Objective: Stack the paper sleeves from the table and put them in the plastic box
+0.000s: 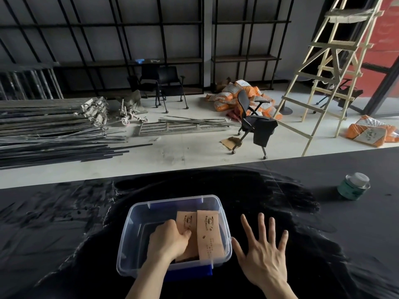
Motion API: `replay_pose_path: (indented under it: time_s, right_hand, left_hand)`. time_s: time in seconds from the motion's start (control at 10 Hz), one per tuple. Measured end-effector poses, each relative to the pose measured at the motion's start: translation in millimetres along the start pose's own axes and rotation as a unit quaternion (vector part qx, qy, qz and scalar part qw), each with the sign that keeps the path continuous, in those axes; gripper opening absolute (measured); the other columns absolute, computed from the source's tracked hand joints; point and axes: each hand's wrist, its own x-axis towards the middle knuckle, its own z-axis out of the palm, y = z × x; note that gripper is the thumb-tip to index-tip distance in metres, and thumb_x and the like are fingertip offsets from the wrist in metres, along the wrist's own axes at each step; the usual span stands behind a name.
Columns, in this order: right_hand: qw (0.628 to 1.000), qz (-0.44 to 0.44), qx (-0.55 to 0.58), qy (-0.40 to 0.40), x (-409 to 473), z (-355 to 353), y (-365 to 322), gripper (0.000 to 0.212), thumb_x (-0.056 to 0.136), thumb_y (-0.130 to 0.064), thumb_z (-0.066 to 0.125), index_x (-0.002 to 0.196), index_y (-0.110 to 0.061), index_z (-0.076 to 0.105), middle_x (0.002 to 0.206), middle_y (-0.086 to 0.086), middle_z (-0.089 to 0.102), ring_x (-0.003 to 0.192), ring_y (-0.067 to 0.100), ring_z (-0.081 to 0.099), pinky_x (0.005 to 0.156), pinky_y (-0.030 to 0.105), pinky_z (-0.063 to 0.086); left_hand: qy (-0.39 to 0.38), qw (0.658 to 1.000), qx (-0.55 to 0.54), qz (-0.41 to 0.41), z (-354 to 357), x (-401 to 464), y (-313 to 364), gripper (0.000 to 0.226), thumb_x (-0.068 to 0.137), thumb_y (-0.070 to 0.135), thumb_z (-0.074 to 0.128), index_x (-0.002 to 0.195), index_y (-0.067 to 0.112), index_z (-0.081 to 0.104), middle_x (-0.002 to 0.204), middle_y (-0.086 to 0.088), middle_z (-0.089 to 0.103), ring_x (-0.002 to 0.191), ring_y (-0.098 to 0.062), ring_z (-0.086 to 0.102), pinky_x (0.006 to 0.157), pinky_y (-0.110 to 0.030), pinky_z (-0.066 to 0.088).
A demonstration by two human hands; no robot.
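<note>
The table is bearing the box, and nothing brown is showing on the dark top outside it. Inside, the sleeves are lying in two stacks side by side, long axes running away from the person. The left hand is reaching down into the box, clenched on the left stack — thumb on top, stack jutting forward from the grip. The right hand is hovering spread and empty just right of the box. Releasing looks like the next step.
</note>
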Motion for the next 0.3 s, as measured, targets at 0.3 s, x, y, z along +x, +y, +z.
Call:
replay_pose_path:
  time_s: [0.3]
  right_hand:
    - [1.0,0.004,-0.005,-0.009,0.2,0.6,-0.7,0.088,0.085,-0.087,-0.003,0.161,-0.045,0.016,0.172,0.012,0.014,0.158,0.038,0.003,0.123,0.071,0.008]
  left_hand:
    - [-0.013,1.0,-0.01,0.022,-5.1,0.3,-5.4,0.056,0.097,0.053,0.056,0.14,0.018,0.054,0.137,-0.001,0.065,0.121,-0.022,0.064,0.09,-0.032,0.05]
